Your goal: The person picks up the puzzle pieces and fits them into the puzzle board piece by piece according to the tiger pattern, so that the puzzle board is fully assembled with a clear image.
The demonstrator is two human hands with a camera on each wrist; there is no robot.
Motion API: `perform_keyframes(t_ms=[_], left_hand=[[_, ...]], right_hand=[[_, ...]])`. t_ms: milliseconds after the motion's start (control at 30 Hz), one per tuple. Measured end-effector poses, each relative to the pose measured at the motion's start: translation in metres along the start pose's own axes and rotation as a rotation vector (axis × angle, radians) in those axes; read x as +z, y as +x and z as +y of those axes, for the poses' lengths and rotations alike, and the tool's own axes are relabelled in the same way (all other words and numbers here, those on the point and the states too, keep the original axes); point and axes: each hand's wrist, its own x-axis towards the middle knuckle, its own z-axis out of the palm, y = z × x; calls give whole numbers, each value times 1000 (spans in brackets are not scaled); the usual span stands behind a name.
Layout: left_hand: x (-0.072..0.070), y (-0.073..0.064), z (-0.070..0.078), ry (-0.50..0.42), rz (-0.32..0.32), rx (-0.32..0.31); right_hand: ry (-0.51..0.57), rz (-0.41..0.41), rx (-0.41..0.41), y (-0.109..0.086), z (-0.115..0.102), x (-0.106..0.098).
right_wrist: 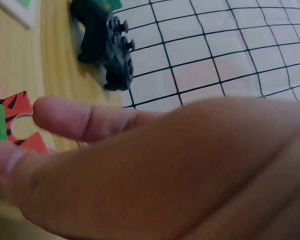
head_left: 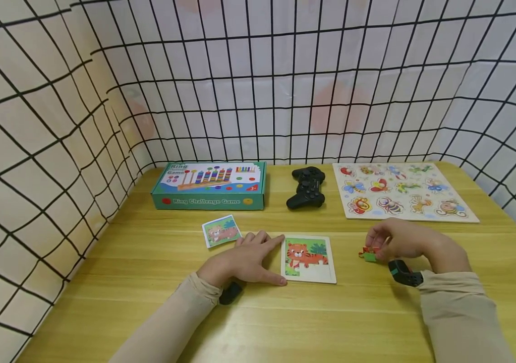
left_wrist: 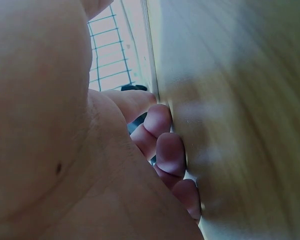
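Observation:
A square tiger puzzle (head_left: 306, 259) in a white frame lies on the wooden table; its lower right part shows bare white board. My left hand (head_left: 250, 259) rests at its left side with fingers spread. The index fingertip touches the upper left corner, and the thumb lies by the lower left one. In the left wrist view the fingers (left_wrist: 171, 154) lie against the tabletop. To the right of the frame, my right hand (head_left: 398, 239) pinches a green and orange-red, black-striped puzzle piece (right_wrist: 20, 102) between thumb and index finger, low over the table.
A picture card (head_left: 222, 231) lies left of the puzzle. Along the back are a Ring Challenge Game box (head_left: 209, 186), a black game controller (head_left: 306, 187) and a board with insect pictures (head_left: 403, 191). A black grid on white sheeting (head_left: 258, 80) encloses the table's back and sides.

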Motion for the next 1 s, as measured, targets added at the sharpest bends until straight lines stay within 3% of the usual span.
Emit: perform_keyframes(t_ms=[567,733,1000], left_hand=[[-1,-1,2,6,-3,-3],[-1,0,1,7,0,-1],[-1,0,1,14,0,0]], right_hand=[[82,23,-150,-1,-27,-3],[106,-22,-189,8,-42,6],[36,-100,-236,31,-65,32]])
